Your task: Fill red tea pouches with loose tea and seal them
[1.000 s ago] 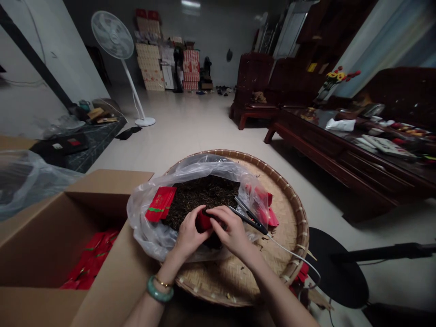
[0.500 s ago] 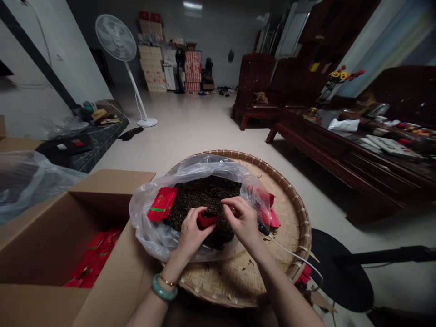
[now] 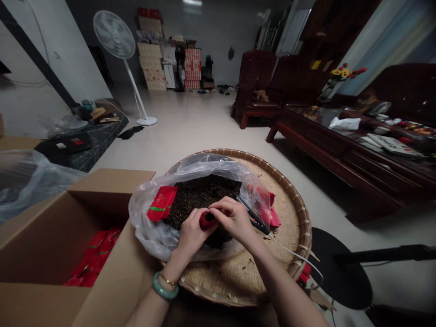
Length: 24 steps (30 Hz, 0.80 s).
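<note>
My left hand (image 3: 192,231) is closed around a small red packet (image 3: 206,220), its mouth facing up. Fingers of my right hand (image 3: 235,220) are pinched together at the packet's opening; whatever they hold is hidden. Both hands are over loose dark tea leaves (image 3: 194,194) in a clear plastic bag (image 3: 150,238). Flat red packets (image 3: 162,203) lie on the leaves at the left. Just right of my right hand rests a slim black hair-straightener-like tool (image 3: 260,225) with a white cord.
A round woven bamboo tray (image 3: 235,284) carries the bag, with more red packets (image 3: 274,218) at its right. To the left stands an open cardboard box (image 3: 112,277) containing red packets (image 3: 97,254). A black round stand base (image 3: 344,272) is at the right.
My right hand has moved left from above the leaves to the packet's mouth, uncovering more of the black tool. My left hand keeps the packet, now tilted more upright.
</note>
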Motion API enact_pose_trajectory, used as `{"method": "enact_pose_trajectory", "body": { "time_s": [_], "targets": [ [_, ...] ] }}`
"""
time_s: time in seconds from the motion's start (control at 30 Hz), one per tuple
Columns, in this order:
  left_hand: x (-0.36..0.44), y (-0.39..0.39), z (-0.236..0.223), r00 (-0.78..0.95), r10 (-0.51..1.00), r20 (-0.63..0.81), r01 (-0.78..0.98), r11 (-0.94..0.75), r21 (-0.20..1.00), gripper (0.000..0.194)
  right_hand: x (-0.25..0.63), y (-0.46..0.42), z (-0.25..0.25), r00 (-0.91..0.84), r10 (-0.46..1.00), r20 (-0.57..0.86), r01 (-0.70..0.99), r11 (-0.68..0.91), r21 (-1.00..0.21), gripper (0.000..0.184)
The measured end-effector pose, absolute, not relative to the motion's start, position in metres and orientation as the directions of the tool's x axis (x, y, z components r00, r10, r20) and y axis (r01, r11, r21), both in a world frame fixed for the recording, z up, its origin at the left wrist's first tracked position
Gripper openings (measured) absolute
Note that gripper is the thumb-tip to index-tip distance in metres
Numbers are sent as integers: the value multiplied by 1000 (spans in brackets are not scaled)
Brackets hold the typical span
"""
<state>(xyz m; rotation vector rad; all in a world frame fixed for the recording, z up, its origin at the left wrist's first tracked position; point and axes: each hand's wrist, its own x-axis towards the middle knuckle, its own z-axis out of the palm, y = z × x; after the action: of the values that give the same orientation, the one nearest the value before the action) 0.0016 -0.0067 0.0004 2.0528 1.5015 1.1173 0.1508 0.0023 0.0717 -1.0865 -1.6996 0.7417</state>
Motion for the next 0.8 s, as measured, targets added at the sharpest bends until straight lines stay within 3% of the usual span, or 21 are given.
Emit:
{"method": "enact_pose_trajectory", "body": {
  "time_s": [0.13,0.3,0.4,0.47,0.6,0.8],
  "targets": [
    [1,-6,-2,107,924,367,570,-360,739,38,155,4,75,11,908,418,281,398,-873,12],
    [1,-6,-3,71,933,352,552,-331,766,41,161,6,71,-8,903,430,324,409,-853,13],
    [2,-6,-3,44,935,351,542,-317,778,43,163,5,70,3,874,486,421,440,-793,29],
    [3,-6,-3,32,940,340,535,-304,789,40,162,2,70,-104,842,530,470,511,-720,32],
    [4,-7,1,41,956,289,521,-268,811,34,159,-3,68,-385,795,469,530,607,-592,15],
    [-3,-6,0,102,988,117,365,-146,920,54,172,5,68,-430,859,279,532,491,-690,16]
  ]
}}
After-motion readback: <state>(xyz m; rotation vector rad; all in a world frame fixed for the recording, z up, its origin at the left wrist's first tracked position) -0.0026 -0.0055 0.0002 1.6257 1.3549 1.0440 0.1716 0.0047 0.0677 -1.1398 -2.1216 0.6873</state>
